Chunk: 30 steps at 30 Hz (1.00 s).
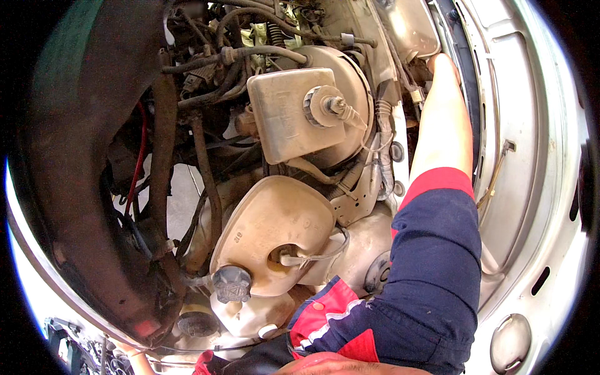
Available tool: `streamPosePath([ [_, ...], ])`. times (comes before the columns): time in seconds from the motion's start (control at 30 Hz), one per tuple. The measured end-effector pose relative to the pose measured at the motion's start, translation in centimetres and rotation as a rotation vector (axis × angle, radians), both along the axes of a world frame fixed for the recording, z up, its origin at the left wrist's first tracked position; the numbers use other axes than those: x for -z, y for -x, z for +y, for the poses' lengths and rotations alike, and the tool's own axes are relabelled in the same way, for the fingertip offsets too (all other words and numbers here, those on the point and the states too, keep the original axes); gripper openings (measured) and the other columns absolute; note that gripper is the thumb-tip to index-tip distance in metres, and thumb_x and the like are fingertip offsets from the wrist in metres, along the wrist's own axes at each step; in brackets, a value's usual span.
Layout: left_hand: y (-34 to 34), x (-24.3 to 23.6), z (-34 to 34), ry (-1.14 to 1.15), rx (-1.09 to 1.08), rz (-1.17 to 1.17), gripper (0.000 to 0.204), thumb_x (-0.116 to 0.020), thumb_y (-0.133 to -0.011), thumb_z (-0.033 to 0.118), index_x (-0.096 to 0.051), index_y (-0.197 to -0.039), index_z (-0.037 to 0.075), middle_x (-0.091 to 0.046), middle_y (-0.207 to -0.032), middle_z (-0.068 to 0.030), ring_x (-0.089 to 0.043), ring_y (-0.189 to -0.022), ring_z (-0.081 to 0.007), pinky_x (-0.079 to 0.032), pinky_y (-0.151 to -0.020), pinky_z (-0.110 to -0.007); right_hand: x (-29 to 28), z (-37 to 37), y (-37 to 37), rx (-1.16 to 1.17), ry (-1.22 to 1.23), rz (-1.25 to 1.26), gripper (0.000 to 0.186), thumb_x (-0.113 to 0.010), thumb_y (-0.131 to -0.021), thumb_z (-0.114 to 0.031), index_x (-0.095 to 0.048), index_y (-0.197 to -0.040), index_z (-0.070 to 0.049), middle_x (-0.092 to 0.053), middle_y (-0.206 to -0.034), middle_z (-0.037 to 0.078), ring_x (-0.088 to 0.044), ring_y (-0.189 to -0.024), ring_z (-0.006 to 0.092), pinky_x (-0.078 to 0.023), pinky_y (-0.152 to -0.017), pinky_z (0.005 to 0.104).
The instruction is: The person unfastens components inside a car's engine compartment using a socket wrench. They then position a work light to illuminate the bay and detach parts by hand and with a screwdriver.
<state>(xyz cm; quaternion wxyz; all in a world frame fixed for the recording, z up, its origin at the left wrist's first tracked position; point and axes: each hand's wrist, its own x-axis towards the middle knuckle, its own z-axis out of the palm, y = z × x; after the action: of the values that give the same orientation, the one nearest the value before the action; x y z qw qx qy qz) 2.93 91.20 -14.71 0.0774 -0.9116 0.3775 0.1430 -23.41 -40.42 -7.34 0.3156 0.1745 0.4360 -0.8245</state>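
Note:
My right arm, in a dark blue sleeve with a red cuff (437, 181), stretches along the right side of an engine bay. At its far end, my right hand (444, 67) reaches down beside a translucent plastic reservoir (412, 28); its fingers are hidden there, so any grip cannot be seen. Low on the left, part of my left hand (125, 347) shows at the front edge of the bay, its fingers mostly out of sight. Between the arms sit a dusty rounded tank (281, 219) with a black cap (232, 284) and a square fluid reservoir (287, 112).
A round brake booster (350, 94) stands behind the square reservoir. Hoses (162, 125) and a red wire (136, 162) run through the left side. The pale fender panel (519, 156) borders my right arm. A dark curved panel (81, 156) covers the left.

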Motion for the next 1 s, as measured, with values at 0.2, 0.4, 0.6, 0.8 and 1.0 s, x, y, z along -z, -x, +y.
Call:
streamPosePath([
  [0.2,-0.4,0.1,0.1,-0.005,0.005,0.01,0.022,-0.057,-0.087,0.018,-0.062,-0.104,0.006,-0.063,-0.105,-0.0145,-0.06,-0.098,-0.0331,-0.048,-0.083,-0.043,0.0,1.2,0.0,0.005,-0.018,-0.006,0.038,-0.042,-0.091,-0.042,-0.06,-0.117,-0.021,-0.062,-0.126,0.004,-0.057,-0.116,0.0224,-0.045,-0.098,0.0358],
  [0.4,-0.1,-0.1,0.6,-0.014,0.002,0.022,0.021,-0.057,-0.087,0.018,-0.062,-0.104,0.006,-0.063,-0.104,-0.0143,-0.06,-0.098,-0.033,-0.048,-0.082,-0.043,-0.8,3.4,-0.5,0.029,-0.051,0.068,0.032,-0.045,-0.09,-0.037,-0.065,-0.106,-0.018,-0.067,-0.114,0.007,-0.061,-0.106,0.0271,-0.048,-0.091,0.0381],
  [0.6,-0.6,0.3,0.0,-0.004,0.008,0.03,0.021,-0.057,-0.086,0.018,-0.062,-0.103,0.007,-0.063,-0.104,-0.0142,-0.06,-0.097,-0.0329,-0.048,-0.082,-0.043,-3.8,5.3,-0.3,-0.035,0.037,-0.06,0.035,-0.041,-0.094,-0.036,-0.06,-0.118,-0.018,-0.062,-0.123,0.004,-0.057,-0.114,0.023,-0.046,-0.095,0.0387],
  [0.8,-0.2,-1.5,-0.1,-0.036,-0.004,0.037,0.021,-0.057,-0.086,0.018,-0.062,-0.103,0.007,-0.063,-0.104,-0.014,-0.06,-0.097,-0.0328,-0.048,-0.082,-0.043,-3.7,10.3,-3.6,-0.134,0.072,-0.032,0.042,-0.032,-0.102,-0.029,-0.052,-0.136,-0.013,-0.051,-0.142,0.001,-0.046,-0.13,0.0166,-0.039,-0.108,0.0406],
  [1.0,-0.8,0.6,-1.7,0.002,0.013,0.063,0.02,-0.058,-0.086,0.018,-0.062,-0.102,0.007,-0.064,-0.103,-0.0139,-0.06,-0.097,-0.0327,-0.048,-0.081,-0.043,-1.7,2.4,0.3,0.013,0.164,-0.069,0.041,-0.038,-0.096,-0.041,-0.053,-0.131,-0.025,-0.056,-0.136,-0.001,-0.053,-0.123,0.016,-0.04,-0.105,0.0296],
])
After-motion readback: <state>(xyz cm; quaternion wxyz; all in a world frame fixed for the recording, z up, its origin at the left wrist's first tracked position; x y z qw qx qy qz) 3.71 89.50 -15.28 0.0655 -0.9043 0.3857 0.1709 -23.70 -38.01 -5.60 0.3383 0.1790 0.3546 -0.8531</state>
